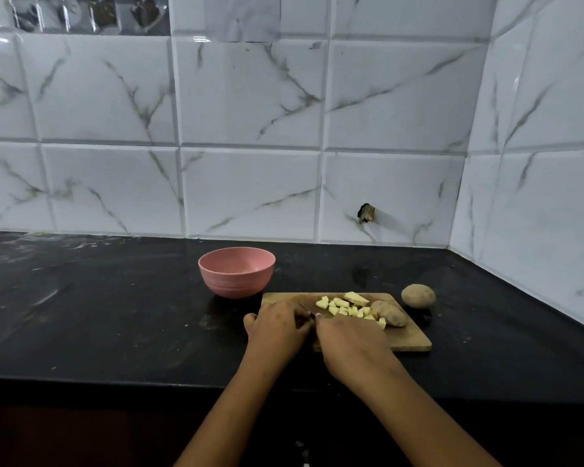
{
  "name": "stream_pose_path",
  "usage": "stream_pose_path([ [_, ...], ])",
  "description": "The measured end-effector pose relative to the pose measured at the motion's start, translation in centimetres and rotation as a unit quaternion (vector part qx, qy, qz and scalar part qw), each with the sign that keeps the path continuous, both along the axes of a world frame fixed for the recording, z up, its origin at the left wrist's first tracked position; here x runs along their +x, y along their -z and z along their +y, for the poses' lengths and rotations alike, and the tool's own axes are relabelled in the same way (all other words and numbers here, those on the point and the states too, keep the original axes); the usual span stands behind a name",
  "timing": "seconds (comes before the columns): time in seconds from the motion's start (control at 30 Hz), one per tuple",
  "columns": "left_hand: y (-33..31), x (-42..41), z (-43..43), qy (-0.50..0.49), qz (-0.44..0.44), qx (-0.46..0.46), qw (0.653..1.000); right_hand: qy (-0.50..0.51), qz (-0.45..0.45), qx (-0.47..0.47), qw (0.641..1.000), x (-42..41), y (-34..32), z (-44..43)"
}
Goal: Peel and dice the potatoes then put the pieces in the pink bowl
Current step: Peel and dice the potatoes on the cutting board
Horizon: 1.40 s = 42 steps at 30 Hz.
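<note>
On the cutting board (415,343), both hands meet: left hand (277,326) and right hand (348,345) curl, contents unclear. Diced potato pieces (348,310) look light, firm, slippery; scoop from beneath.

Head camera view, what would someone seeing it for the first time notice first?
Probably the pink bowl, bright against the black counter, just left of and behind the wooden cutting board. Next, the pale diced potato pieces on that board, with both hands, left hand and right hand, meeting at its near left corner.
</note>
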<state>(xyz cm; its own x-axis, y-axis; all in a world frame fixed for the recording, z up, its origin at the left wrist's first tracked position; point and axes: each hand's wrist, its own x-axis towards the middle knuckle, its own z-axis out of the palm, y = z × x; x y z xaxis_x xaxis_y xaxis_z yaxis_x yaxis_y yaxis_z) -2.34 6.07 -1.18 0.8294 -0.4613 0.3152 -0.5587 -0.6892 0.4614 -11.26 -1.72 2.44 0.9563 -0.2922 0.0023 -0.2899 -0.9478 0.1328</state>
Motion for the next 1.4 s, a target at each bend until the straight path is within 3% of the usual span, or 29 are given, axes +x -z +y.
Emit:
stream_pose_path([
  [0.27, 0.7, 0.1, -0.6, -0.033, -0.005, -0.034, 0.999, -0.004, -0.030, 0.003, 1.000, -0.9, 0.5, -0.1],
  [0.53, 0.2, 1.4, -0.6, -0.043, -0.009, 0.019, 0.999, 0.011, -0.024, 0.092, 0.995, -5.1, 0.1, -1.4],
  [0.63, -0.5, 3.0, -0.7, 0.001, 0.010, 0.060, 0.998, 0.014, -0.045, 0.151, 0.987, -6.0, -0.1, -2.5],
  [0.73, -0.7, 4.6, -1.0, 0.074, 0.034, 0.034, 0.996, 0.025, -0.089, 0.188, 0.978, -6.2, 0.4, -3.3],
  [0.87, -0.9, 5.2, -1.2, 0.107, 0.006, 0.047, 0.993, 0.025, -0.142, 0.223, 0.964, -6.2, 1.0, -3.8],
  [1.03, -0.9, 3.4, -0.7, 0.148, -0.038, 0.130, 0.980, 0.033, -0.179, 0.235, 0.955, -6.3, 1.4, -3.8],
  [1.4, 0.7, -0.8, -0.5, -0.009, -0.106, -0.026, 0.994, 0.035, -0.174, 0.142, 0.974, -6.2, 1.7, -1.5],
])
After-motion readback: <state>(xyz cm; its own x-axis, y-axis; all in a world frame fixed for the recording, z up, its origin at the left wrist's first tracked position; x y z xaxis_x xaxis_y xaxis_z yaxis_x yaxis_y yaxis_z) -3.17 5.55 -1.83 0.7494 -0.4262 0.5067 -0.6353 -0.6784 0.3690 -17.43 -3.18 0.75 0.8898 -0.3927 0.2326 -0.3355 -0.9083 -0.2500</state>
